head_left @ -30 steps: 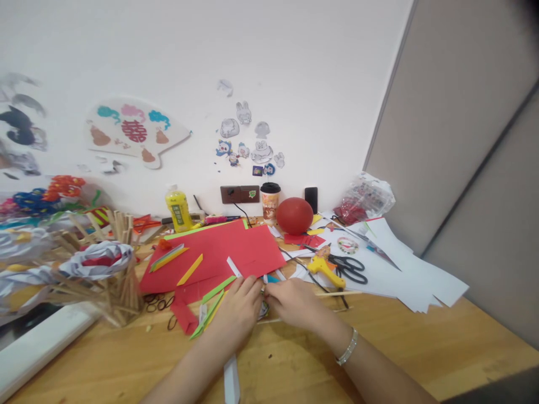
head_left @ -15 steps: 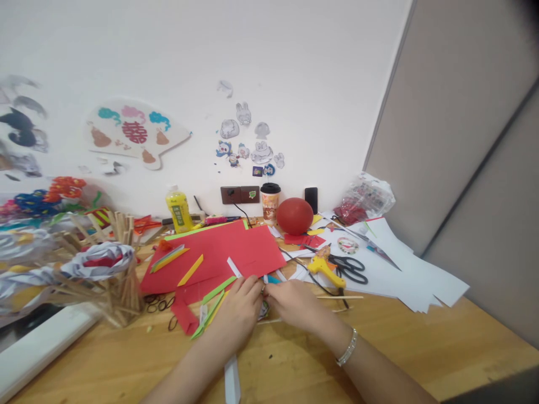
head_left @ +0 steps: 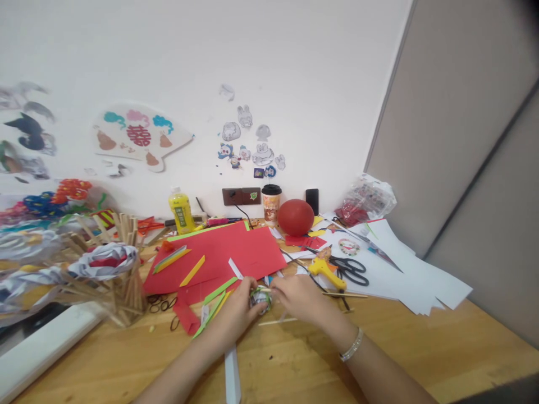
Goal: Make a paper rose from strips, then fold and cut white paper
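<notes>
My left hand (head_left: 239, 307) curls its fingers and thumb around a small coiled paper rosette (head_left: 261, 300), green and white. Pinched fingers of my right hand (head_left: 298, 297) meet a thin pale stick (head_left: 264, 290) that crosses over the rosette. The fingertips partly hide both pieces. Beneath my left forearm lies a long white paper strip (head_left: 232, 376). Green strips (head_left: 220, 289) and a folded red paper piece (head_left: 185, 311) are left of my left hand. A thin wooden stick (head_left: 278, 321) rests on the table below my hands.
Red sheets (head_left: 227, 252) spread behind my hands. To the right are a yellow glue gun (head_left: 326, 270), black-handled scissors (head_left: 351, 268) and white paper (head_left: 416, 275). A red balloon (head_left: 296, 217), lidded cup (head_left: 271, 205) and yellow bottle (head_left: 181, 212) stand behind. Bundled sticks (head_left: 126, 280) crowd the left.
My hands have moved slightly apart, and my left fingers have opened around the rosette, which shows more now. The pale stick across it has come into sight. The view has shifted slightly.
</notes>
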Demonstrator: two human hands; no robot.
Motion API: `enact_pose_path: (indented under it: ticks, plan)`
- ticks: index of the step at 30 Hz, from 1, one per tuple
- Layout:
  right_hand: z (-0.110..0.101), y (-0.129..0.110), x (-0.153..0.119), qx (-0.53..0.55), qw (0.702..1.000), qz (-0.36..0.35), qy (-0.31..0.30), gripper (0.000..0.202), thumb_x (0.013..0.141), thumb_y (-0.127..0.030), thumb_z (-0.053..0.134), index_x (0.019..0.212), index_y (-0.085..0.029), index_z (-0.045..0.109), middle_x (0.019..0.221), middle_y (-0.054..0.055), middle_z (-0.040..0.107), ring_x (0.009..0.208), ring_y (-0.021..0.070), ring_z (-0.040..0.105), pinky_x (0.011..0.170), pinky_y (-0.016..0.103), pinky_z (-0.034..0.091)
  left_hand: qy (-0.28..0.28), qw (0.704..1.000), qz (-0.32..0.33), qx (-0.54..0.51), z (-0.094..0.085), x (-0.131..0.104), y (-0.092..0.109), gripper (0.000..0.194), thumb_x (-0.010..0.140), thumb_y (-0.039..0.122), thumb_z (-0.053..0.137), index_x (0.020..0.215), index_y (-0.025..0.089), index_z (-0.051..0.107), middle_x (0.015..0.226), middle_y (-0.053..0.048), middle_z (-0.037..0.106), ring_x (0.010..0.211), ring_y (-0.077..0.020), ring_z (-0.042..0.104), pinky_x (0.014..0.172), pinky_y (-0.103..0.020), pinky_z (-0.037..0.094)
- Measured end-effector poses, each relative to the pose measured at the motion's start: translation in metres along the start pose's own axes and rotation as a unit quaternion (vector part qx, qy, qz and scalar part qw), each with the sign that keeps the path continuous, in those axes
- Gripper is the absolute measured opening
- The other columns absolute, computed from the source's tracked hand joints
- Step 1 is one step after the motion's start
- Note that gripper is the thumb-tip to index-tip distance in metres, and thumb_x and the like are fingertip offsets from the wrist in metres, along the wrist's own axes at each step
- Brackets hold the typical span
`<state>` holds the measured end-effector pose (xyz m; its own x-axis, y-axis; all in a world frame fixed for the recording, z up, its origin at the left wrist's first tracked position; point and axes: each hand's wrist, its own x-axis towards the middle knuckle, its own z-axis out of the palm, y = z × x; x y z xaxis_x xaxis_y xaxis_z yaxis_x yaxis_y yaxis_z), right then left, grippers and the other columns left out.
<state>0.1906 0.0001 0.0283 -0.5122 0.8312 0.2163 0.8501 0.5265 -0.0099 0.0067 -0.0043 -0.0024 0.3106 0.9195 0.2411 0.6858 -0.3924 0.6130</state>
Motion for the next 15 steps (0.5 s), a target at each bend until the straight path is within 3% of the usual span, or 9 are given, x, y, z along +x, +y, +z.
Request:
enact_pose_path:
  ticks: [7, 11, 15]
  plan:
    - [-0.001, 0.012, 0.000, 0.050, 0.994, 0.076, 0.060, 0.025, 0.094, -0.032, 0.035, 0.090, -0.021, 0.058, 0.081, 0.002, 0.067, 0.072, 0.0143, 0.061, 0.054, 0.026, 0.024, -0.019, 0.998, 0.012, -0.060, -0.001, 0.001, 0.001, 0.023, 0.077, 0.024, 0.055, 0.100, 0.022, 0.052, 0.097, -0.004, 0.064, 0.087, -0.0188, 0.061, 0.077, -0.030, 0.046]
    - [0.012, 0.008, 0.004, 0.099, 0.992, 0.054, 0.060, 0.019, 0.092, -0.027, 0.041, 0.089, -0.020, 0.058, 0.083, 0.003, 0.067, 0.076, 0.0141, 0.060, 0.058, 0.024, 0.029, -0.046, 0.995, 0.033, -0.077, 0.000, 0.001, 0.004, 0.039, 0.069, 0.021, 0.063, 0.107, 0.021, 0.055, 0.110, -0.008, 0.063, 0.096, -0.0209, 0.060, 0.082, -0.030, 0.046]
    - [0.016, 0.008, 0.004, 0.120, 0.989, 0.027, 0.084, 0.016, 0.091, -0.024, 0.043, 0.092, -0.021, 0.058, 0.085, 0.002, 0.066, 0.079, 0.0146, 0.059, 0.062, 0.023, 0.031, -0.036, 0.993, 0.004, -0.113, 0.006, 0.001, 0.000, 0.055, 0.065, 0.018, 0.064, 0.117, 0.020, 0.045, 0.115, -0.009, 0.061, 0.099, -0.0212, 0.060, 0.083, -0.030, 0.046]
